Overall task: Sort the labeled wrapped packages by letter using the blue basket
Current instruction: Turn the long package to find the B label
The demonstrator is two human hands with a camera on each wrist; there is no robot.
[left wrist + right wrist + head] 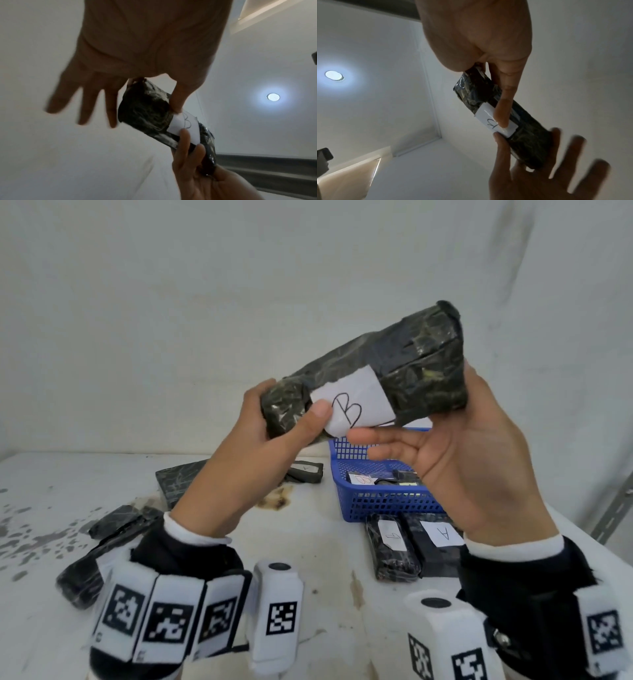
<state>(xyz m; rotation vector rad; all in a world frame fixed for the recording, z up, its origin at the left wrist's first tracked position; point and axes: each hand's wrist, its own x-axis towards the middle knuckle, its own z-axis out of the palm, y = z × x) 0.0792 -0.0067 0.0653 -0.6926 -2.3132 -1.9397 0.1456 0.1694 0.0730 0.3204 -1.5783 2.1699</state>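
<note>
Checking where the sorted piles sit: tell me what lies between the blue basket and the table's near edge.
In the head view, two black wrapped packages lie there below the blue mesh plastic basket: one labelled A, one with an unclear mark.

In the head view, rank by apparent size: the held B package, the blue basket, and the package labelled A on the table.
1. B package, though it is raised nearer the camera, which inflates it.
2. blue basket, partly hidden by the right hand.
3. A package, also partly hidden.

Head view is bright and even. Both wrist views are dim, with a glaring ceiling lamp (273,96); outstretched fingers (85,106) look motion-blurred, perhaps.
</note>
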